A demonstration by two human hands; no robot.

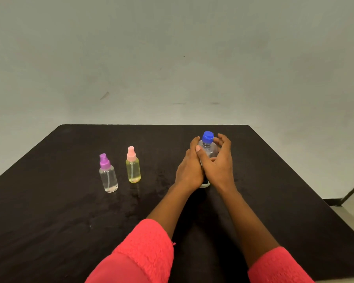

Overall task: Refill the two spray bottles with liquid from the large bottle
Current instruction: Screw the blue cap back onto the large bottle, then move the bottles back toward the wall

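1. the large bottle (209,150) stands upright on the dark counter (70,221), right of the middle and well apart from the two spray bottles on the left; its blue cap (207,137) is on
2. the left hand (189,170) grasps the bottle's body from the left, fingers curled round it and thumb lying up its front; the right hand (220,166) is cupped at the right side with its thumb across the body; its fingers curve near the cap with a gap showing, so i cannot tell whether it truly grips
3. likely trouble first: if the cap is twisted against a loose hold, the bottle could turn or tip on the smooth counter; squeezing the thin clear wall once the cap is loose could push liquid out over the hands
4. later trouble: the spray bottle with the purple top (108,176) and the spray bottle with the pink top (133,169) both have their tops on and have narrow necks; a pour from the wider mouth may well overshoot and spill; they look small and light, so a nudge from the bottle or a sleeve could topple them
5. looks: the large bottle is clear plastic with colourless contents, its level hidden by the hands; the purple-topped one is clear with a thin tube inside; the pink-topped one looks yellow, whether from the liquid or the plastic i cannot tell
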